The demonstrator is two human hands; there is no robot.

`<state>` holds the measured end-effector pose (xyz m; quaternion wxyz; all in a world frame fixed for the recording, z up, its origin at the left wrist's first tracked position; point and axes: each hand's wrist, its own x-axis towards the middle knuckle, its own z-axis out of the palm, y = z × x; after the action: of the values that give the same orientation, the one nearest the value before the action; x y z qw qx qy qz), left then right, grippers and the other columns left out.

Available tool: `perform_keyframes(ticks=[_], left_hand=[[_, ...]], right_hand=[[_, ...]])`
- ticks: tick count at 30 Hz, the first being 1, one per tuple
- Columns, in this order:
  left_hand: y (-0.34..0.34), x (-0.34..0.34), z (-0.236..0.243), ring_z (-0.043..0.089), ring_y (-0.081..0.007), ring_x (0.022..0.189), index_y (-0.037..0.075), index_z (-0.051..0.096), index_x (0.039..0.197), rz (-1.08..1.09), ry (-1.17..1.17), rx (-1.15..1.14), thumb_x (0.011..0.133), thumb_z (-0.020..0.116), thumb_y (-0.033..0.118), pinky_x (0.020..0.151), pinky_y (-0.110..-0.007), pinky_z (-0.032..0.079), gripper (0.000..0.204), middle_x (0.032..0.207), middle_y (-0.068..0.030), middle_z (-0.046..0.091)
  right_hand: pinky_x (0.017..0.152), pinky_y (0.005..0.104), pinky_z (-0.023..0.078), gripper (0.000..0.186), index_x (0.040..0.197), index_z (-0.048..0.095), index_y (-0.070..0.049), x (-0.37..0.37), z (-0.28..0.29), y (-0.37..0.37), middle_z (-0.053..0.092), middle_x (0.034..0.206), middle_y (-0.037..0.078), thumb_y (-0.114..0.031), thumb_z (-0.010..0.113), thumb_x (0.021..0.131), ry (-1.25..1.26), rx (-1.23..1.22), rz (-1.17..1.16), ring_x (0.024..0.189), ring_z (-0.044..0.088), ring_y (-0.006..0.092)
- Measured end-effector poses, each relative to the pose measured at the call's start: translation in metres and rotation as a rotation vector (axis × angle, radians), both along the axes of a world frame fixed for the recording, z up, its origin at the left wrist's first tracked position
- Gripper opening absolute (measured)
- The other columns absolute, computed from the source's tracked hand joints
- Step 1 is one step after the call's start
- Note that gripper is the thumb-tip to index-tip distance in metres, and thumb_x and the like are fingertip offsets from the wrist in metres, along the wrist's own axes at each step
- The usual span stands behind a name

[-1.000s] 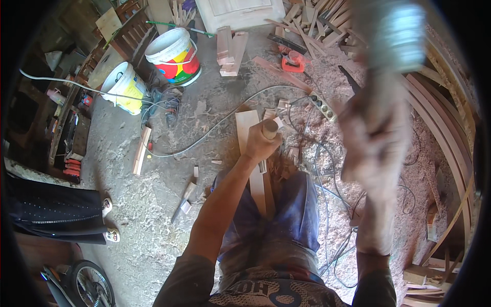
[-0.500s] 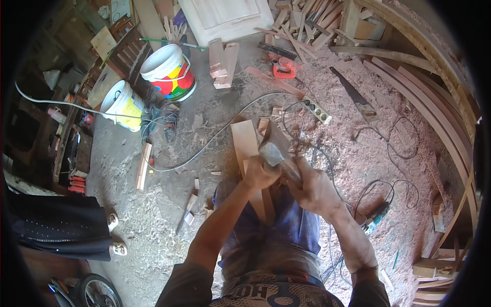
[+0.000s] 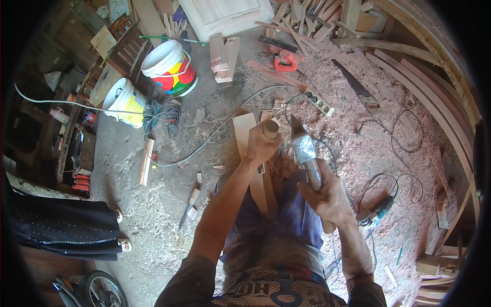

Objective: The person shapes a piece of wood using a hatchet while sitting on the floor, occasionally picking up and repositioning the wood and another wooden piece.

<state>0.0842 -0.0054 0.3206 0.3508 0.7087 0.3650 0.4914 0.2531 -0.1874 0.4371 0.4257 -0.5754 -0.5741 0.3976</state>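
Observation:
My left hand (image 3: 260, 149) is closed in a fist around a chisel, whose round wooden handle end (image 3: 270, 128) sticks up out of the grip. A bit of the chisel's metal shows beneath the fist, against a pale wooden piece (image 3: 263, 194) lying between my legs. My right hand (image 3: 331, 197) grips the handle of a hatchet (image 3: 305, 147), its worn metal head raised just right of the chisel and apart from it. Wood chips (image 3: 279, 166) lie beside the piece. Farther forward, a flat pale board (image 3: 244, 125) extends past my left hand.
A power strip (image 3: 319, 105), a handsaw (image 3: 355, 84) and a corded power tool (image 3: 376, 215) lie on the shavings at right. Two buckets (image 3: 171, 71) stand at the far left. Cables cross the floor. A person in a dark skirt (image 3: 66, 227) stands at left.
The hatchet has swung away from the top of the chisel, back to the right and toward me. My left hand stays closed on the chisel, slightly farther forward.

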Motion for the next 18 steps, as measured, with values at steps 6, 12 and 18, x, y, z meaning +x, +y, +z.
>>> perform_keyframes(ticks=[6,12,18], left_hand=[[-0.001,0.000,0.010,0.063,-0.0160,0.071,0.000,0.063,0.092,0.046,0.064,-0.020,0.079,0.071,0.008,0.067,-0.033,0.053,0.018,0.078,-0.0094,0.067],[-0.004,-0.003,0.015,0.063,-0.0173,0.070,0.000,0.062,0.090,0.071,0.119,-0.061,0.078,0.071,0.008,0.066,-0.034,0.053,0.017,0.078,-0.0105,0.066],[0.005,-0.004,0.008,0.062,-0.0159,0.068,0.000,0.062,0.087,0.061,0.096,-0.087,0.077,0.071,0.009,0.065,-0.033,0.052,0.015,0.076,-0.0092,0.066]], right_hand=[[0.065,0.0316,0.046,0.039,0.124,0.057,-0.005,0.003,-0.006,0.000,0.059,0.079,0.003,-0.007,0.070,0.087,0.029,-0.018,0.000,0.072,0.054,0.0114],[0.084,0.0361,0.052,0.035,0.121,0.056,-0.003,0.003,-0.004,-0.001,0.069,0.098,0.014,-0.007,0.067,0.088,0.035,-0.091,0.040,0.094,0.069,0.0232],[0.085,0.0357,0.052,0.035,0.121,0.057,-0.002,0.001,-0.006,-0.001,0.069,0.099,0.014,-0.007,0.067,0.088,0.036,-0.095,0.034,0.094,0.069,0.0237]])
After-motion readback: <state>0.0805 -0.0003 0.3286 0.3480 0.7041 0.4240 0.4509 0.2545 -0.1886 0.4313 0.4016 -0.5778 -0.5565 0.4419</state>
